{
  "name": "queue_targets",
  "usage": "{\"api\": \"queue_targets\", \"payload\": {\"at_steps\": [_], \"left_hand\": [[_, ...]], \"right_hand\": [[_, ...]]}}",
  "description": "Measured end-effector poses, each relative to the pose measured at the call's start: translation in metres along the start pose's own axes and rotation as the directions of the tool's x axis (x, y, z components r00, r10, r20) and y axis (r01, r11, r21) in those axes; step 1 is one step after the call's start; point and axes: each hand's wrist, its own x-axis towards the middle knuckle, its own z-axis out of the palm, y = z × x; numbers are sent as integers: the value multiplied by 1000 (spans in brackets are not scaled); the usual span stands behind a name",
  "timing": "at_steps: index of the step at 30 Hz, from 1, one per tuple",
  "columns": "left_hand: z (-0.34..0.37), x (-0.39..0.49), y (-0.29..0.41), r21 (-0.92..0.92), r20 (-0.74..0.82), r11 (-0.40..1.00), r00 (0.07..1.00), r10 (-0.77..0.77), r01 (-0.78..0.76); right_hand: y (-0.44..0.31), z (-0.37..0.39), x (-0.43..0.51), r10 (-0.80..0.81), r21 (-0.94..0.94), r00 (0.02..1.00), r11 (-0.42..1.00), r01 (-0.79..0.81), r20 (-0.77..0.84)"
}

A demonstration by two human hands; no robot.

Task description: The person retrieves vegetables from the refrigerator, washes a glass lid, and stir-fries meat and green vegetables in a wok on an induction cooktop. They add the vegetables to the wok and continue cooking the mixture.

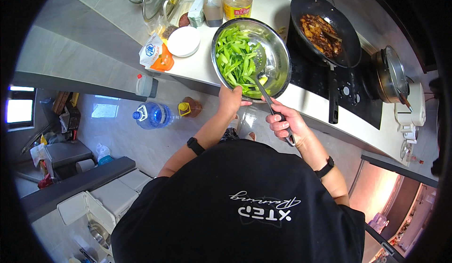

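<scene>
A stainless-steel bowl [278,56] is tilted in front of me at the counter's front edge. Sliced green vegetable pieces [235,56] fill mostly its left side. My left hand [231,98] grips the bowl's near rim, thumb on top. In my right hand [286,120] is the dark handle of a slotted ladle [260,59]. The ladle's perforated head rests among the greens inside the bowl. To the right, a black wok [348,52] on the cooktop holds browned, sauced food pieces [316,33], with a utensil [332,36] lying in it.
The wok's long handle [333,100] juts toward me over the black cooktop [370,111]. A glass-lidded pot [392,72] stands farther right. Left on the counter [204,63] are a white round dish [183,41], a pouch [157,54] and bottles [213,10]. A blue water jug [155,115] is on the floor.
</scene>
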Motion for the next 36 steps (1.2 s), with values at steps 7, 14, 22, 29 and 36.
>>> {"api": "queue_targets", "payload": {"at_steps": [7, 14, 22, 29, 36], "left_hand": [[0, -4, 15, -82, 5, 997, 1000, -7, 7], [-3, -15, 40, -81, 44, 996, 998, 33, -29], [2, -32, 73, 13, 86, 1000, 996, 21, -22], [6, -35, 100, 52, 145, 998, 989, 9, -17], [12, -40, 127, 116, 214, 993, 976, -32, 7]], "right_hand": [[7, -21, 12, 11, 277, 958, 956, -94, 286], [10, -21, -8, -29, 318, 941, 944, -85, 337], [10, 2, -33, -101, 346, 942, 938, -17, 320], [6, 17, -58, -176, 324, 919, 944, 56, 352], [2, 30, -78, -229, 389, 883, 919, 57, 411]]}}
